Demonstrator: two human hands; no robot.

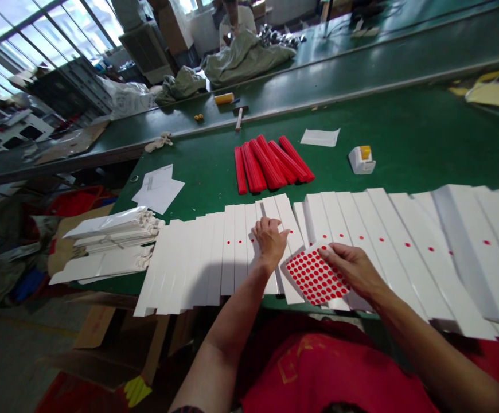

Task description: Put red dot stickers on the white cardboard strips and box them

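A long row of narrow white boxes lies side by side along the front of the green table. Several carry one round red sticker each; those at the left end of the row are plain. My left hand rests on the boxes mid-row, fingers apart and thumb stretched towards a red dot. Between the thumb and fingers of my right hand is a sheet of red dot stickers, tilted above the boxes just right of my left hand.
Red ribbed tubes lie behind the boxes, with a white tape dispenser and a paper slip to their right. Bundled flat white cartons and loose papers sit at the left. Across the bench is another person. A cardboard box stands below.
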